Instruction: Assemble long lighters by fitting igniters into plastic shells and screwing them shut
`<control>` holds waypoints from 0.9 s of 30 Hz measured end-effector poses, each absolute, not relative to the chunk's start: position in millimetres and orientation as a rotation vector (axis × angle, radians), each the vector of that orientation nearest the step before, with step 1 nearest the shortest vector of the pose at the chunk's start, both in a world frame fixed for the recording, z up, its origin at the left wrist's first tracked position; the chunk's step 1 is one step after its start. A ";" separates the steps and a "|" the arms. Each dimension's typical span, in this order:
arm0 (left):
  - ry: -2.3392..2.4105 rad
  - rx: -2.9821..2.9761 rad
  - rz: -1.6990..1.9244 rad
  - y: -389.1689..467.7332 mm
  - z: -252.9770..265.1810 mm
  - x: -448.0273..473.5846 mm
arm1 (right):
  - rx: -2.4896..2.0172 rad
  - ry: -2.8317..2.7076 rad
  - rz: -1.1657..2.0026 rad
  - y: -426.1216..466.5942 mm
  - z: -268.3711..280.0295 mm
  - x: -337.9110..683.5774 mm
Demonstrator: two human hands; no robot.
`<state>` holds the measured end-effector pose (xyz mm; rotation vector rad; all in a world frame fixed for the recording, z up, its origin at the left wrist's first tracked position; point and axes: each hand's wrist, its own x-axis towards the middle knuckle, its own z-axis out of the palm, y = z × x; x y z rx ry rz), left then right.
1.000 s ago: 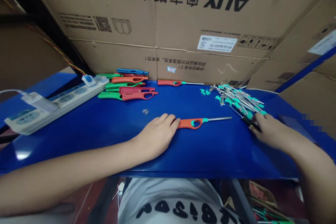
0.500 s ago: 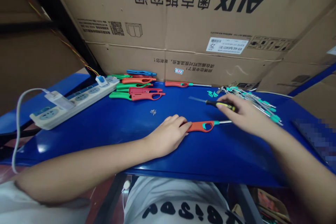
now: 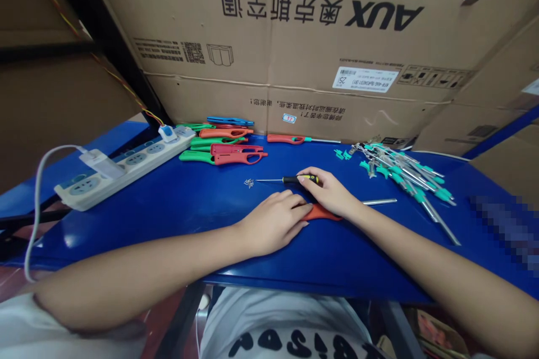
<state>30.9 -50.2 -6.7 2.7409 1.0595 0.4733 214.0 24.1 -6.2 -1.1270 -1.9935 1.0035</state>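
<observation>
The orange lighter (image 3: 318,212) lies on the table (image 3: 337,263), its handle end beneath the left grip (image 3: 269,219), whose fingers close over it, apparently to steady it. The right grip (image 3: 327,189) crosses above the lighter, closed on the screwdriver (image 3: 290,180); the shaft is held nearly level, presumably to bring its tip to the screws (image 3: 249,183) heaped beyond the left grip. Contact at the tip is too small to confirm. Farther beyond lie stacked plastic handles (image 3: 231,152); right of the right grip, metal tubes (image 3: 415,174) lie bunched, likely for separate picking.
</observation>
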 end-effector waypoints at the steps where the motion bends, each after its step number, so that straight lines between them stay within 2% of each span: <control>1: 1.058 2.737 0.481 -50.1 -6.9 30.9 | -1.124 -1.997 1.003 24.4 -6.7 213.6; 9: 1.043 2.694 0.527 -49.1 -7.4 30.4 | -1.096 -1.951 1.046 24.4 -7.2 212.4; 17: 0.969 2.527 0.696 -44.3 -10.4 28.0 | -1.119 -1.350 1.411 22.3 0.9 219.6; 23: 0.983 2.104 1.072 -29.3 -7.6 24.9 | -0.920 -1.079 1.380 26.0 22.1 242.1; 27: 0.962 1.727 1.116 -19.4 -4.6 22.7 | -0.896 -1.074 1.377 30.9 25.8 253.1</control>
